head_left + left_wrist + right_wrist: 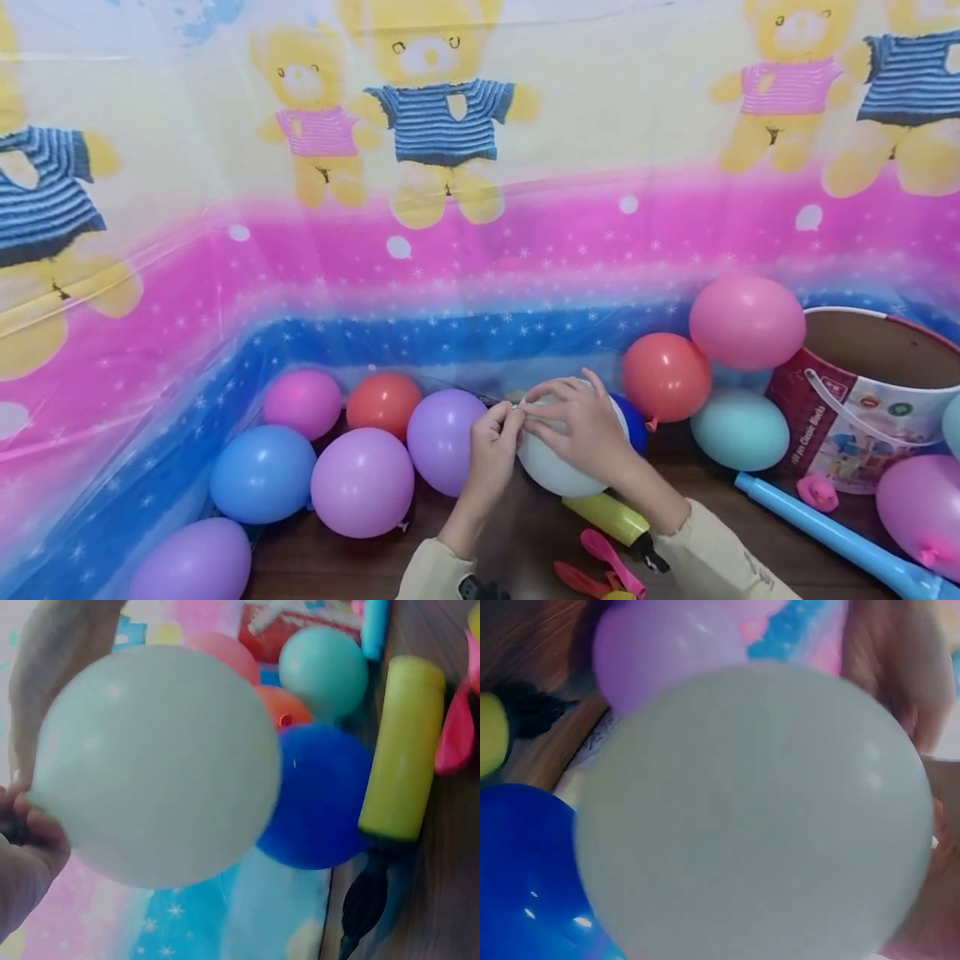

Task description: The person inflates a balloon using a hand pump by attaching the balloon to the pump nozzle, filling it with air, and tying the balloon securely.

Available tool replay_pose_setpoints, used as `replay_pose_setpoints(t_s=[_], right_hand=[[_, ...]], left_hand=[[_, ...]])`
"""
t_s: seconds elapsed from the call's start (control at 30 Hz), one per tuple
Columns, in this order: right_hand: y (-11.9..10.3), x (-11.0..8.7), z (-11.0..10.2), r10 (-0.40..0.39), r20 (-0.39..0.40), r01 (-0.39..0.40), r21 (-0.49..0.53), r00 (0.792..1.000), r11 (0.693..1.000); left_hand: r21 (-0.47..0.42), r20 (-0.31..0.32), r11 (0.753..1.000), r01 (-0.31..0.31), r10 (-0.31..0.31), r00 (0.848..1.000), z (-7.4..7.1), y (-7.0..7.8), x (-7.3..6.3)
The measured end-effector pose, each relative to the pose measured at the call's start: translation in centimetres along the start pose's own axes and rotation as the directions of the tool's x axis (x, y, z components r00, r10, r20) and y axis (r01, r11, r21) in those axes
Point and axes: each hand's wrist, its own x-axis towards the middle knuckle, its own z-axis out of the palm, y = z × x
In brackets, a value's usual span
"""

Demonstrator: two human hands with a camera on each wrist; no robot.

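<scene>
A round, inflated white balloon [545, 468] is between my hands, its neck toward the left. My left hand [492, 442] pinches the neck between thumb and curled fingers. Reaching over the balloon, my right hand [583, 427] has its thumb and fingertips at that same neck, while other fingers stand raised. The left wrist view shows the balloon [157, 765] full and smooth, with the left fingers [46, 827] at its neck. In the right wrist view the balloon [754, 817] hides most of the fingers.
A yellow hand pump [611, 518] and limp balloons [600, 546] lie in front of me. Inflated balloons, including a lilac one [442, 442] and a dark blue one [319, 799], stand around. At right are a bucket [802, 417], a light-blue tube [825, 525] and a small pink toy [817, 492].
</scene>
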Motion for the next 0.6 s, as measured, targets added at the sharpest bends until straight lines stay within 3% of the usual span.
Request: replay_pose_setpoints(t_s=[0.13, 0.27, 0.43, 0.53, 0.6], right_hand=[[-0.1, 0.3, 0.0, 0.066, 0.037, -0.069, 0.061, 0.997, 0.996], [-0.6, 0.5, 1.0, 0.035, -0.054, -0.035, 0.001, 0.998, 0.999], [-0.4, 0.5, 2.6, 0.064, -0.135, -0.054, 0.082, 0.989, 0.995], [-0.1, 0.4, 3.6, 0.094, -0.131, -0.077, 0.130, 0.987, 0.988], [-0.1, 0.3, 4.0, 0.139, -0.100, -0.121, 0.166, 0.985, 0.979]], left_hand=[[-0.058, 0.103, 0.997, 0.054, -0.047, 0.994, -0.4, 0.2, 0.0], [0.010, 0.114, 0.998, 0.061, -0.061, 0.992, -0.7, 0.2, 0.1], [0.066, 0.115, 0.995, 0.080, -0.087, 0.990, -0.9, 0.1, 0.1], [0.052, 0.126, 0.984, 0.170, -0.175, 0.976, -1.3, 0.1, 0.6], [0.011, 0.163, 0.963, 0.268, -0.266, 0.950, -1.7, 0.2, 1.2]])
